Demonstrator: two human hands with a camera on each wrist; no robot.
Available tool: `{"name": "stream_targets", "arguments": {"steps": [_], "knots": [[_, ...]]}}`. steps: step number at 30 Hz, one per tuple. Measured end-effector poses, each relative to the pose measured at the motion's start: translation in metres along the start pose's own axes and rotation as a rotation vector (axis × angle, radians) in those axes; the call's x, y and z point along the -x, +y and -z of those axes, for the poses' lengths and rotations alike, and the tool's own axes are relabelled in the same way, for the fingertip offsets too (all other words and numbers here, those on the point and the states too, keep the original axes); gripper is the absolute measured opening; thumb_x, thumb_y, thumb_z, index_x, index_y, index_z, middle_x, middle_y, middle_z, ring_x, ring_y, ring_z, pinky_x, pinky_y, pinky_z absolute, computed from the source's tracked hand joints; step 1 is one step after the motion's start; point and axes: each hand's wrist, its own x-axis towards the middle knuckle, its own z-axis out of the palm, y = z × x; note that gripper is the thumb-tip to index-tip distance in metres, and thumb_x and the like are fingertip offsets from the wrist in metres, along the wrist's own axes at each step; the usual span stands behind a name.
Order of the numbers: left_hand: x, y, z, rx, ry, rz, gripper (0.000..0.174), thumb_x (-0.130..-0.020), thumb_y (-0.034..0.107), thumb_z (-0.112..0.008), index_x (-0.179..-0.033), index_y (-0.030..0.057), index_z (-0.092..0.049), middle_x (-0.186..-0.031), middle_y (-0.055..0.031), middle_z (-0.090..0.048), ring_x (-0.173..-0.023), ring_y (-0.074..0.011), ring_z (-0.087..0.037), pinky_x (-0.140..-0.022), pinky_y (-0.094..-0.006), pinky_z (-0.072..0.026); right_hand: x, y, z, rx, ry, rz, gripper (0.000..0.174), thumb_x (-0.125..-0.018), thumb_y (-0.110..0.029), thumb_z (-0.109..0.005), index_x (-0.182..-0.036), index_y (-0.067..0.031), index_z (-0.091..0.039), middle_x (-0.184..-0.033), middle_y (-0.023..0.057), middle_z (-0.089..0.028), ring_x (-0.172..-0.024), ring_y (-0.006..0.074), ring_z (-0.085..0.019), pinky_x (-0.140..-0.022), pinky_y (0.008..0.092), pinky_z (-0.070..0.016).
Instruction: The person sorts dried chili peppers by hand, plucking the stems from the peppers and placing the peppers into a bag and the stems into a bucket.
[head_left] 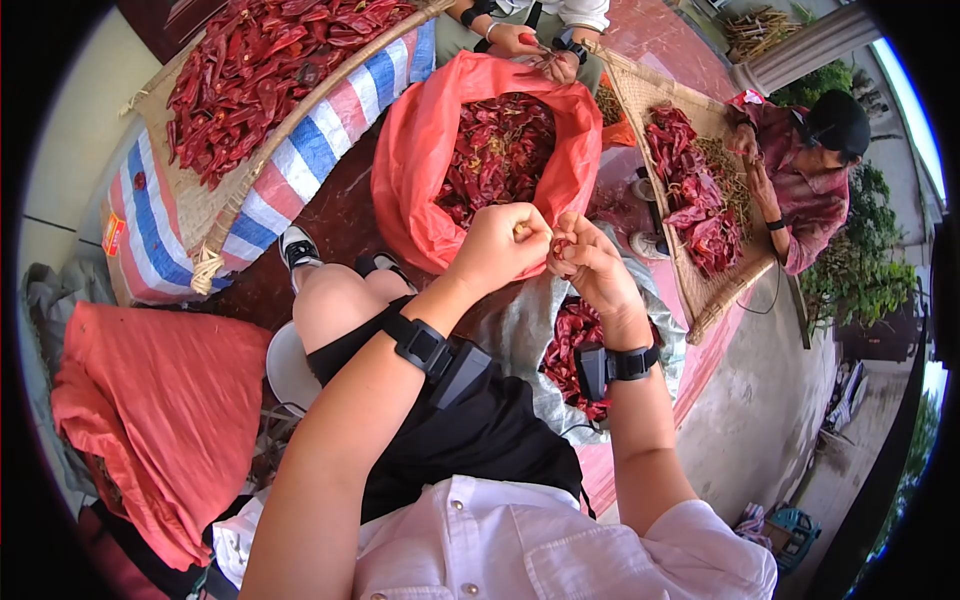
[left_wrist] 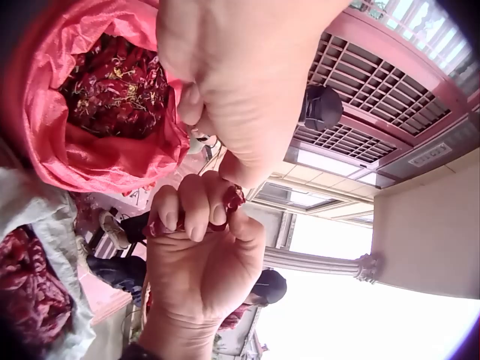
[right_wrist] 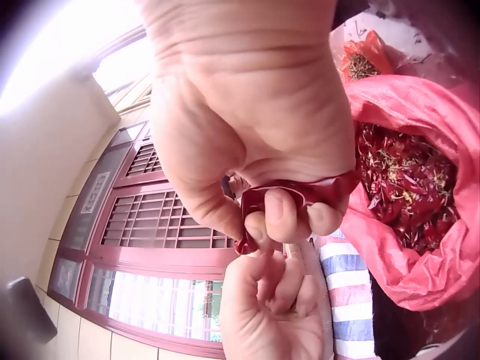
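Observation:
My right hand [head_left: 597, 268] holds a dried red chili [right_wrist: 300, 193], its fingers curled over the wrinkled pod. One end of the pod pokes out between thumb and index finger. Against that end, my left hand [head_left: 502, 245] pinches with thumb and fingertip, its other fingers curled in. A small pale yellowish bit [head_left: 520, 230] shows in the left hand's curl. Both hands are raised close together, over the near rim of a red sack [head_left: 420, 170] filled with dried chilies and stem bits. Below the right hand lies a grey-white sack [head_left: 525, 335] with more chilies.
At the left, a woven tray [head_left: 160, 150] heaped with chilies rests on a striped bag [head_left: 300, 165]. Another woven tray [head_left: 640, 110] holds chilies and stems beside a person in a cap [head_left: 815, 180]. Someone else's hands [head_left: 545, 55] work beyond the sack. A red cloth sack [head_left: 170, 410] lies near left.

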Motion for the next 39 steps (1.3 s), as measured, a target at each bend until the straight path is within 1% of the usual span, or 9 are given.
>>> {"name": "stream_targets", "arguments": {"steps": [2, 5, 9, 15, 22, 24, 30, 36, 39], "knots": [[-0.001, 0.008, 0.005, 0.446, -0.061, 0.377, 0.008, -0.076, 0.007, -0.053, -0.069, 0.0056, -0.05, -0.061, 0.0025, -0.048, -0.05, -0.0047, -0.04, -0.045, -0.0194, -0.0291, 0.0, -0.002, -0.003, -0.013, -0.04, 0.013, 0.024, -0.073, 0.002, -0.049, -0.096, -0.0048, -0.047, -0.079, 0.0012, -0.052, -0.056, 0.008, -0.036, -0.052, 0.0208, -0.029], [-0.003, -0.002, 0.013, 0.924, -0.109, 0.592, 0.006, -0.077, 0.011, -0.047, -0.073, 0.0062, -0.05, -0.065, -0.0004, -0.05, -0.05, -0.0055, -0.039, -0.045, -0.0184, -0.0291, 0.001, -0.002, 0.003, -0.004, -0.108, 0.025, 0.025, -0.073, 0.001, -0.049, -0.098, -0.0038, -0.048, -0.078, 0.0007, -0.052, -0.058, 0.0078, -0.037, -0.054, 0.0206, -0.0295], [-0.002, -0.002, 0.015, 0.995, -0.174, 0.612, 0.007, -0.073, 0.008, -0.043, -0.076, 0.0061, -0.049, -0.071, -0.0034, -0.052, -0.053, -0.0062, -0.04, -0.046, -0.0178, -0.0297, 0.004, -0.003, -0.004, 0.124, -0.074, 0.068, 0.025, -0.076, 0.0, -0.051, -0.101, -0.0028, -0.049, -0.081, 0.0002, -0.053, -0.065, 0.0072, -0.043, -0.06, 0.0187, -0.0328], [0.0, -0.001, 0.013, 0.84, -0.17, 0.583, 0.009, -0.071, 0.002, -0.048, -0.079, 0.0049, -0.053, -0.071, -0.0023, -0.053, -0.054, -0.006, -0.041, -0.047, -0.0169, -0.0304, 0.006, -0.003, -0.014, 0.494, 0.084, 0.189, 0.019, -0.084, 0.004, -0.05, -0.101, -0.0028, -0.049, -0.089, -0.0004, -0.054, -0.084, 0.0068, -0.051, -0.078, 0.0195, -0.0392], [-0.001, 0.004, 0.01, 0.505, -0.087, 0.586, 0.016, -0.077, 0.009, -0.061, -0.089, -0.0013, -0.064, -0.07, -0.0001, -0.059, -0.058, -0.0035, -0.048, -0.053, -0.0167, -0.0366, 0.003, 0.0, -0.009, 0.719, 0.133, 0.245, 0.013, -0.084, 0.005, -0.049, -0.097, 0.0003, -0.05, -0.085, 0.0023, -0.056, -0.08, 0.0085, -0.054, -0.075, 0.0219, -0.0428], [0.0, -0.007, 0.007, 0.243, -0.05, 0.389, 0.015, -0.076, 0.009, -0.063, -0.084, -0.0039, -0.066, -0.073, -0.0022, -0.063, -0.063, -0.0043, -0.052, -0.057, -0.0185, -0.0406, 0.002, 0.002, -0.008, 0.86, 0.225, 0.287, 0.009, -0.083, 0.003, -0.052, -0.092, 0.0014, -0.053, -0.079, 0.0033, -0.057, -0.076, 0.0088, -0.055, -0.072, 0.0233, -0.0445], [0.0, -0.007, 0.006, -0.01, -0.041, 0.24, 0.013, -0.074, 0.008, -0.063, -0.082, -0.0022, -0.066, -0.065, -0.0032, -0.062, -0.059, -0.0041, -0.052, -0.054, -0.021, -0.041, 0.0, 0.003, -0.018, 1.147, 0.33, 0.364, 0.008, -0.078, 0.003, -0.056, -0.086, 0.0014, -0.056, -0.077, 0.0108, -0.061, -0.076, 0.0158, -0.06, -0.07, 0.0262, -0.0459], [0.004, -0.005, 0.004, -0.088, -0.01, 0.266, 0.008, -0.069, 0.006, -0.062, -0.069, -0.0024, -0.062, -0.057, -0.0004, -0.055, -0.055, -0.0031, -0.047, -0.049, -0.0218, -0.0368, 0.001, 0.011, -0.031, 1.536, 0.356, 0.499, 0.01, -0.075, 0.005, -0.057, -0.085, 0.0013, -0.057, -0.079, 0.0154, -0.062, -0.077, 0.019, -0.062, -0.069, 0.0259, -0.046], [0.005, -0.012, 0.0, 0.057, 0.086, 0.317, 0.012, -0.068, 0.01, -0.064, -0.064, -0.0006, -0.061, -0.056, -0.0051, -0.057, -0.049, -0.0081, -0.05, -0.047, -0.0247, -0.0391, -0.001, 0.018, -0.031, 1.131, 0.426, 0.374, 0.007, -0.076, 0.005, -0.057, -0.083, 0.0015, -0.056, -0.078, 0.012, -0.062, -0.078, 0.0156, -0.06, -0.071, 0.0243, -0.0447]]}}
